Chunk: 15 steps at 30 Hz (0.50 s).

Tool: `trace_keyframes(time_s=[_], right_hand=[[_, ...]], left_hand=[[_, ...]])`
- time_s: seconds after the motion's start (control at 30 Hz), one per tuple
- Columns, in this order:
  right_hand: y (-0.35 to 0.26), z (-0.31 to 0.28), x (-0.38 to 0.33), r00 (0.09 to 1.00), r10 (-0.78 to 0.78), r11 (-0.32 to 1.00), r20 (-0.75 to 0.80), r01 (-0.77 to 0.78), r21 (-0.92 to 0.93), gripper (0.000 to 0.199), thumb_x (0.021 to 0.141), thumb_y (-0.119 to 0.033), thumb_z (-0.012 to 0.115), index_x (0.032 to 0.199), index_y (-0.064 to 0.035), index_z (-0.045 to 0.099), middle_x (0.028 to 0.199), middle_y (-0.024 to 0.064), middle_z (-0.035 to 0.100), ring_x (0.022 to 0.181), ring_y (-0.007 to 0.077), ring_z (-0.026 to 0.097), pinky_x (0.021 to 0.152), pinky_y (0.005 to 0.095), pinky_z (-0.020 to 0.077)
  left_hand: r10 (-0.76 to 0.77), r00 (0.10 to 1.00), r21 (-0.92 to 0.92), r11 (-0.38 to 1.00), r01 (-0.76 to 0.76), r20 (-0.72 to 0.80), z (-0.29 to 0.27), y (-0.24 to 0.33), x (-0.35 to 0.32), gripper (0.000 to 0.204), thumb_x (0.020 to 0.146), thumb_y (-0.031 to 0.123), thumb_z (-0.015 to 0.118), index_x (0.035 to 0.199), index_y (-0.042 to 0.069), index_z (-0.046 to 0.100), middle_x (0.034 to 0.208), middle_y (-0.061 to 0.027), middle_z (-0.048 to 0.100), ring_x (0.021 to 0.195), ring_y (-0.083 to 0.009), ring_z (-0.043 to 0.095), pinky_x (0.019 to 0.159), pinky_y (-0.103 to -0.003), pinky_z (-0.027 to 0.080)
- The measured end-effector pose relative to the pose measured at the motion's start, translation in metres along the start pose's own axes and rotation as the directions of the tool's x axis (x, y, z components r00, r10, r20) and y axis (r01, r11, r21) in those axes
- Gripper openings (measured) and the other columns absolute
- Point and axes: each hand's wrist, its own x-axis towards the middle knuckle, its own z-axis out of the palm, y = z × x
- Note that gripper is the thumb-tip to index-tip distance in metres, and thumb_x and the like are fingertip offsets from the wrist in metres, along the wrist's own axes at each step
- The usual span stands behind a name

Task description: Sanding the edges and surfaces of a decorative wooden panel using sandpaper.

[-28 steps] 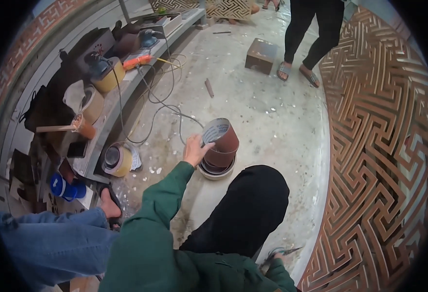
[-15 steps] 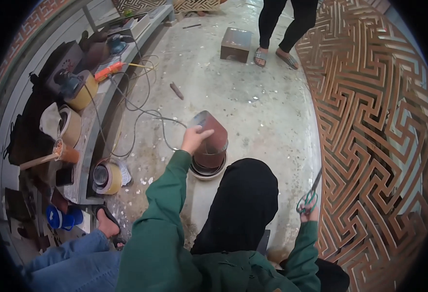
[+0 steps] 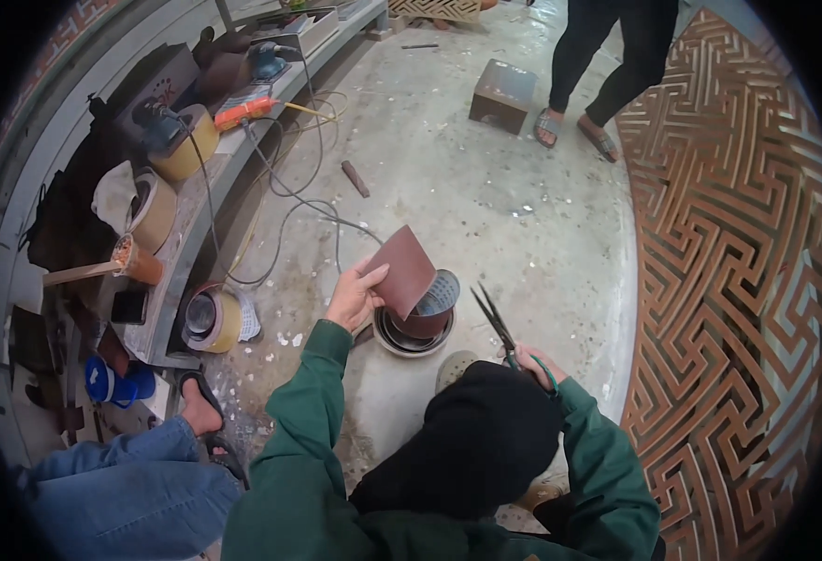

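Observation:
My left hand (image 3: 353,297) pinches a reddish-brown sheet of sandpaper (image 3: 405,269) by its left edge, thumb on top. The sheet is tilted, above a round container (image 3: 417,343) on the floor. A curled strip of the same sandpaper (image 3: 439,294) stands up out of that container, its grey printed back showing. To the right, my right hand (image 3: 539,366) is closed on a pair of scissors (image 3: 502,327) with green handles. The blades point up and away, slightly parted, and apart from the sheet.
A long low bench (image 3: 207,166) on the left carries sanders, rolls and an orange cup (image 3: 140,262). Cables trail across the floor. A brown box (image 3: 502,96) stands near another person's feet (image 3: 574,131). Carved lattice panels (image 3: 719,280) line the right. A seated person's jeans (image 3: 140,496) show lower left.
My left hand has lifted the sandpaper sheet away from the container's curled strip. My right hand has brought the scissors inward from the lattice side, toward my knee. The view has shifted somewhat.

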Motion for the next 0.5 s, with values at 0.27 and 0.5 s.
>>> trace_keyframes(time_s=[0.27,0.5], right_hand=[[-0.004,0.032,0.050,0.950,0.001,0.999,0.311,0.016,-0.052,0.051,0.098,-0.049,0.036,0.113,-0.0058,0.058,0.083,-0.0052,0.054,0.073,0.0030,0.044,0.065,0.0196,0.0354],[-0.010,0.047,0.080,0.907,-0.112,0.990,0.406,0.065,0.129,0.059,0.097,-0.056,0.034,0.122,-0.0051,0.049,0.092,-0.0002,0.057,0.072,0.0051,0.049,0.064,0.0206,0.0423]], left_hand=[[0.081,0.996,0.007,0.997,-0.081,-0.037,-0.012,-0.002,-0.006,0.055,0.089,0.002,0.059,0.140,0.004,0.038,0.132,-0.0101,0.050,0.119,-0.0206,0.053,0.097,-0.035,0.047],[0.009,0.996,0.063,0.998,-0.003,-0.092,-0.011,-0.001,-0.012,0.056,0.088,0.001,0.060,0.139,0.004,0.039,0.132,-0.0095,0.050,0.118,-0.0192,0.052,0.097,-0.035,0.046]])
